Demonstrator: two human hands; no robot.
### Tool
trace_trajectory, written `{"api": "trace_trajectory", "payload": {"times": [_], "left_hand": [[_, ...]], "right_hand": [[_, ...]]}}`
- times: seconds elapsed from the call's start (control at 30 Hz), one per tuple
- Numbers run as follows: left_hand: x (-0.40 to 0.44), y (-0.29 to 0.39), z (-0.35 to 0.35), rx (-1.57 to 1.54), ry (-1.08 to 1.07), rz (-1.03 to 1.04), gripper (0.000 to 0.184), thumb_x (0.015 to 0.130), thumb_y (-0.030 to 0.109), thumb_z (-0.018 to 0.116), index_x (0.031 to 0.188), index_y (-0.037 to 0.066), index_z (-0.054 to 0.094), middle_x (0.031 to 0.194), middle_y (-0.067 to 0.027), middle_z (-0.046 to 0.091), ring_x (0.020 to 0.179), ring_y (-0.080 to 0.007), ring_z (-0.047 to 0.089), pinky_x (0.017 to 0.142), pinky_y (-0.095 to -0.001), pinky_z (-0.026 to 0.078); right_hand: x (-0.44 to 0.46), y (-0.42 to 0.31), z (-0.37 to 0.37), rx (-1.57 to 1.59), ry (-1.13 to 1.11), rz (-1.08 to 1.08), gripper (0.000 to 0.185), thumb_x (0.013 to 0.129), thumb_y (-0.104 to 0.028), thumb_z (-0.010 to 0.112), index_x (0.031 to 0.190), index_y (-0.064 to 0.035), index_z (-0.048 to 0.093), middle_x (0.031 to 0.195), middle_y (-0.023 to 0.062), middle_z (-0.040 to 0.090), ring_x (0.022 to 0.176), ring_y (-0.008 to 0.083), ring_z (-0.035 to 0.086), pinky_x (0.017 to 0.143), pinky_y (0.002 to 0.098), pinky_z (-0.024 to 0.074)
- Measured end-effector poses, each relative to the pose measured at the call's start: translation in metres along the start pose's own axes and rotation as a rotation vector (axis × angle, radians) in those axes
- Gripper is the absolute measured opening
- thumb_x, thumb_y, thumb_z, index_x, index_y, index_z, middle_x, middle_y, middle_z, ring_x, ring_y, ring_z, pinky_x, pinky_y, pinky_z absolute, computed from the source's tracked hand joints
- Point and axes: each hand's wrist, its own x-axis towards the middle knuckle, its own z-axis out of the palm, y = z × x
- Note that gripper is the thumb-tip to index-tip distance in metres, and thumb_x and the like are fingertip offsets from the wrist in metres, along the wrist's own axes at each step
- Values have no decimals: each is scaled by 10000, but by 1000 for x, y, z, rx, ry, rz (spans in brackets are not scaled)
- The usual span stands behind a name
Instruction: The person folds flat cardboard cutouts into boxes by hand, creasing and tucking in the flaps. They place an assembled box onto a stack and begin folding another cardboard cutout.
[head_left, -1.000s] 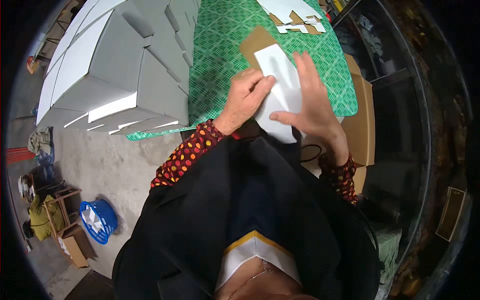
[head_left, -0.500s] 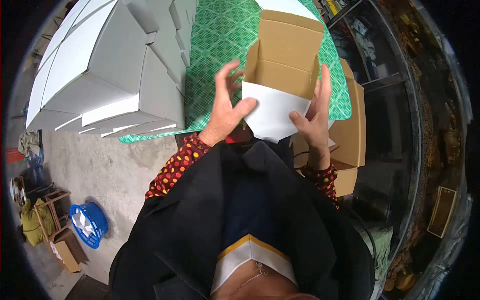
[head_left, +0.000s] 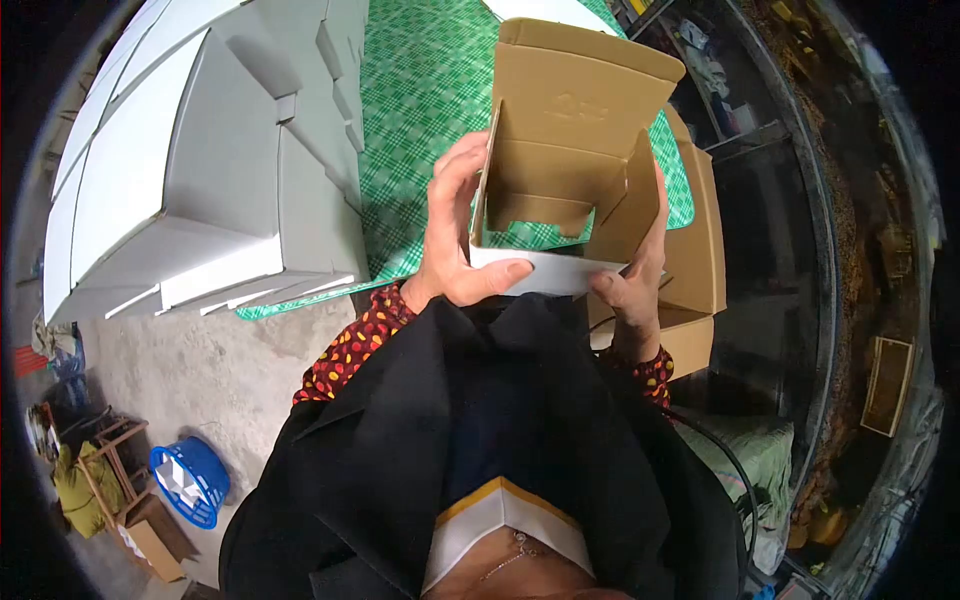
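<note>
At twelve o'clock, the left hand point(head_left: 452, 225) and right hand point(head_left: 640, 280) grasp opposite sides of an open-topped box point(head_left: 555, 175), thumbs on its white front panel. Farther out, a brown carton point(head_left: 700, 240) sits at two o'clock and stacked white boxes point(head_left: 225, 150) at ten; beyond, white card point(head_left: 560, 12) lies on the green-covered table point(head_left: 415, 110) past twelve.

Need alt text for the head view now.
Left hand and right hand hold a carton, white outside, brown inside, lid up, green tablecloth showing through its open bottom. White boxes at left; blue basket on the floor.
</note>
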Motion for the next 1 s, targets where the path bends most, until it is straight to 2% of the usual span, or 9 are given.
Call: {"api": "trace_trajectory", "payload": {"times": [0.17, 0.37, 0.53, 0.67, 0.83, 1.0], "left_hand": [[11, -5, -5, 198, -31, 167, 964, 655, 358, 866, 1462, 83, 416, 1533, -229, 302, 1376, -413, 380, 1146, -536, 330], [6, -3, -3, 256, -11, 130, 895, 640, 366, 883, 1397, 90, 495, 1525, -230, 295, 1365, -424, 381, 1124, -548, 362], [-1, -8, -8, 402, -67, 173, 808, 640, 367, 890, 1324, 99, 553, 1523, -224, 287, 1370, -429, 374, 1110, -559, 380], [-14, -17, -19, 531, -56, 121, 736, 655, 348, 884, 1278, 103, 578, 1528, -215, 282, 1372, -426, 375, 1121, -553, 370], [-27, -20, -31, 609, 6, 8, 714, 669, 333, 873, 1276, 106, 573, 1535, -200, 277, 1380, -416, 370, 1138, -541, 356], [-28, -21, -34, 564, 24, -25, 686, 705, 348, 839, 1284, 106, 562, 1527, -193, 303, 1388, -403, 364, 1152, -514, 328]], "right_hand": [[0, 1, -5, -56, 29, 26, 1138, 775, -503, 810, 1606, -23, 198, 1643, 207, 252, 1501, 360, 296, 1222, 479, 245], [5, 7, -3, -46, 15, 30, 1034, 827, -561, 730, 1585, -32, 267, 1618, 201, 293, 1492, 354, 297, 1216, 486, 243], [8, 20, -8, -193, -48, -18, 885, 894, -573, 643, 1548, -50, 359, 1577, 192, 342, 1474, 343, 301, 1207, 487, 235], [15, 32, -1, -313, -122, -74, 692, 989, -538, 508, 1484, -57, 454, 1544, 184, 369, 1439, 336, 321, 1188, 481, 238], [17, 57, 8, -298, -122, 8, 563, 1050, -455, 428, 1442, -55, 490, 1546, 180, 365, 1411, 336, 347, 1173, 471, 251], [19, 57, 12, -299, -124, -6, 486, 1075, -392, 395, 1412, -58, 500, 1526, 178, 382, 1390, 329, 362, 1160, 462, 266]]}}
